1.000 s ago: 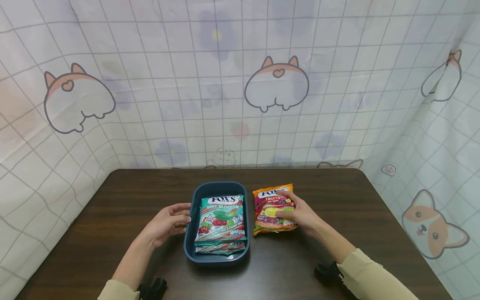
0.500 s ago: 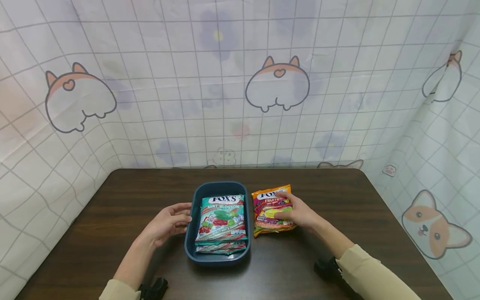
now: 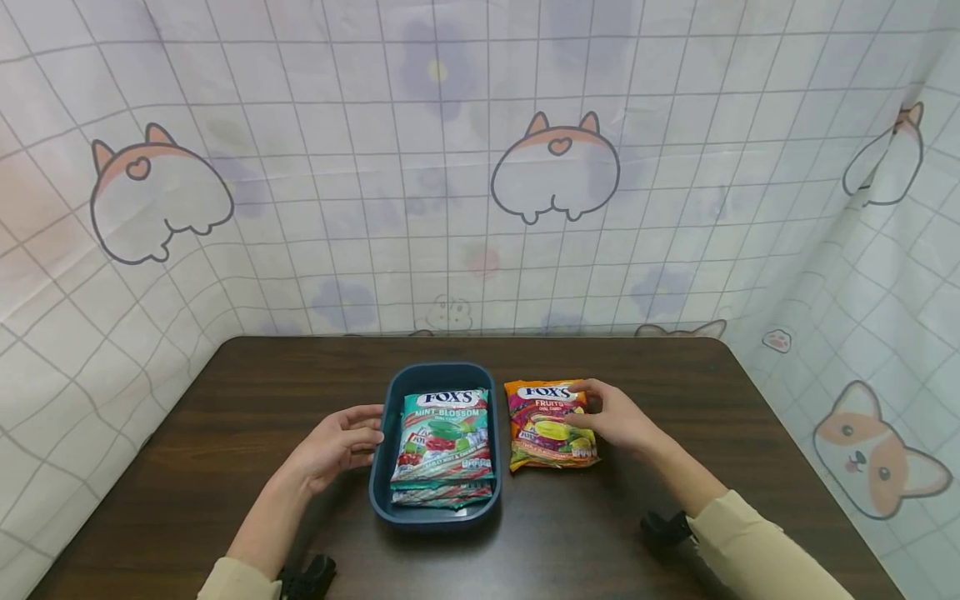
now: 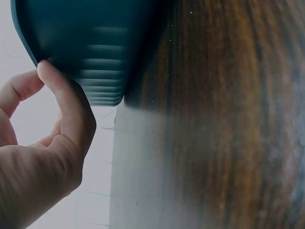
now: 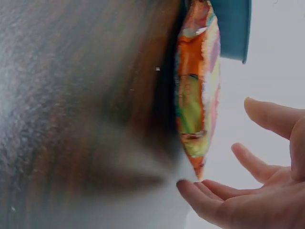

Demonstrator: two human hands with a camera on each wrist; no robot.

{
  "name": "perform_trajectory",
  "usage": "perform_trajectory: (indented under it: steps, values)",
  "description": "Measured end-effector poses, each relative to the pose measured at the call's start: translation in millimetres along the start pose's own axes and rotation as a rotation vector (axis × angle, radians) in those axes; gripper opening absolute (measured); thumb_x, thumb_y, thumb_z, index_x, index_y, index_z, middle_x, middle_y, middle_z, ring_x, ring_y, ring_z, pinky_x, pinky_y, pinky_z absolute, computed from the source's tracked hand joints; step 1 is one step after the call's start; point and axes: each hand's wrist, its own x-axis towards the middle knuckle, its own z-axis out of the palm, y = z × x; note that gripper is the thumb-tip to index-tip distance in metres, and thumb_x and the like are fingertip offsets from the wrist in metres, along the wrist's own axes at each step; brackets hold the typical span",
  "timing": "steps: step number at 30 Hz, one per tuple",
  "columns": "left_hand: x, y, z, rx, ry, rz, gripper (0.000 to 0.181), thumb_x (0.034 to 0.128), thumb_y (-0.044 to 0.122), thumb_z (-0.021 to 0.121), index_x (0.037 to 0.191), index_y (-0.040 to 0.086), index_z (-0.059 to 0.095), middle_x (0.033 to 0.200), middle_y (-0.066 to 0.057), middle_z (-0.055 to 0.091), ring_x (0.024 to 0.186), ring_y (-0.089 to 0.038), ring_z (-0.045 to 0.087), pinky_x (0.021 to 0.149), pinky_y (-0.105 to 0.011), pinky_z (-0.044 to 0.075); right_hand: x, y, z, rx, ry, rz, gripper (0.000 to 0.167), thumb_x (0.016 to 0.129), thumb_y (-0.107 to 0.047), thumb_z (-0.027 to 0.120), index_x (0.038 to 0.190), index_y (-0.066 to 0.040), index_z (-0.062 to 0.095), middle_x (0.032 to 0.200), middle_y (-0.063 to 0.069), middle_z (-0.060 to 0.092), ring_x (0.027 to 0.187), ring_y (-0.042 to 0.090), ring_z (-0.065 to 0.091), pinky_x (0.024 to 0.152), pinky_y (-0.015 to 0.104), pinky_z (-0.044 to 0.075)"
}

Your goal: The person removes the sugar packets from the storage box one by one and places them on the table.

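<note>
A dark blue plastic basket point(image 3: 435, 525) stands on the table, holding teal Fox's Mint Blossom candy bags point(image 3: 442, 437) stacked inside. My left hand point(image 3: 337, 447) is at its left side; the left wrist view shows thumb and finger pinching the rim of the basket point(image 4: 107, 47). Right of the basket, an orange and magenta Fox's Fruits candy bag point(image 3: 547, 429) lies flat on the tabletop. Over that bag's right edge is my right hand point(image 3: 621, 421), its fingers spread. In the right wrist view, the fingers stand apart around the end of the fruit candy bag point(image 5: 193, 102) without gripping it.
The dark wooden table point(image 3: 300, 375) ends at a white grid-patterned cloth point(image 3: 360, 250) with corgi drawings, hung at the back and both sides. Black wrist straps point(image 3: 309, 575) sit near both cuffs.
My right hand has loosened from the fruit candy bag and drawn slightly right. The bag shifted slightly left, then lies flatter with its print more exposed. My left hand stays on the basket.
</note>
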Motion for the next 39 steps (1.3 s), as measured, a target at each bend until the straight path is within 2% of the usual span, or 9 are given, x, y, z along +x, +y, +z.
perform_trajectory:
  steps: [3,6,9,13,18,27,34,39]
  values:
    - [-0.7,1.1,0.1,0.002,-0.006,0.000,0.057,0.1000,0.007,0.064,0.149,-0.006,0.040,0.130,-0.023,0.062,0.096,-0.024,0.069,0.085,-0.034,0.059,-1.3,-4,-2,-0.005,0.021,-0.010,0.055,0.097,-0.022,0.073,0.144,-0.002,0.051,0.149,0.028,0.045,0.138,0.048,0.040,0.109,0.065,0.036]
    - [-1.3,2.0,0.4,-0.002,-0.003,-0.004,0.056,0.1002,0.006,0.064,0.150,-0.006,0.040,0.129,-0.023,0.062,0.096,-0.024,0.069,0.085,-0.034,0.059,-3.4,-11,-3,0.016,0.022,-0.042,0.054,0.099,-0.021,0.071,0.145,-0.002,0.049,0.151,0.028,0.043,0.141,0.049,0.036,0.109,0.066,0.035]
    - [-1.5,2.2,0.6,-0.001,-0.005,-0.002,0.056,0.1006,0.007,0.064,0.150,-0.006,0.039,0.130,-0.024,0.062,0.096,-0.024,0.069,0.084,-0.034,0.059,-5.9,-20,0,0.050,0.008,-0.086,0.054,0.100,-0.020,0.069,0.146,-0.002,0.047,0.151,0.028,0.044,0.141,0.048,0.038,0.108,0.063,0.040]
    - [-1.2,2.1,0.4,0.003,-0.006,0.002,0.057,0.1011,0.008,0.063,0.151,-0.006,0.038,0.132,-0.024,0.061,0.096,-0.024,0.069,0.084,-0.034,0.059,-6.9,-29,7,0.119,-0.031,-0.132,0.055,0.101,-0.018,0.068,0.147,-0.002,0.045,0.151,0.027,0.043,0.138,0.046,0.044,0.100,0.052,0.051]
    - [-0.4,0.8,0.3,0.007,-0.001,-0.002,0.057,0.1006,0.008,0.064,0.150,-0.005,0.039,0.131,-0.023,0.062,0.098,-0.025,0.068,0.085,-0.035,0.059,-9.2,-40,16,0.183,-0.062,-0.147,0.053,0.100,-0.019,0.069,0.146,-0.006,0.047,0.149,0.025,0.045,0.133,0.041,0.052,0.098,0.045,0.054]
    - [0.4,0.1,-0.5,0.013,0.007,-0.013,0.057,0.0999,0.008,0.065,0.150,-0.004,0.041,0.130,-0.021,0.063,0.098,-0.025,0.069,0.086,-0.034,0.059,-9.7,-56,31,0.260,-0.124,-0.174,0.053,0.101,-0.022,0.068,0.147,-0.007,0.047,0.149,0.023,0.046,0.131,0.037,0.055,0.099,0.045,0.053]
    - [0.2,0.4,-1.1,0.008,-0.009,0.000,0.058,0.1004,0.008,0.064,0.150,-0.006,0.039,0.129,-0.021,0.063,0.096,-0.023,0.068,0.085,-0.034,0.059,-6.9,-66,44,0.394,-0.199,-0.196,0.052,0.102,-0.017,0.067,0.147,-0.001,0.044,0.149,0.027,0.043,0.130,0.038,0.056,0.099,0.052,0.050]
    - [0.1,-0.6,-1.1,0.007,-0.014,-0.001,0.058,0.1006,0.009,0.064,0.151,-0.005,0.039,0.130,-0.022,0.062,0.098,-0.023,0.069,0.085,-0.034,0.059,-6.0,-73,51,0.413,-0.208,-0.203,0.055,0.102,-0.018,0.067,0.148,0.000,0.042,0.149,0.026,0.042,0.130,0.037,0.055,0.100,0.053,0.049]
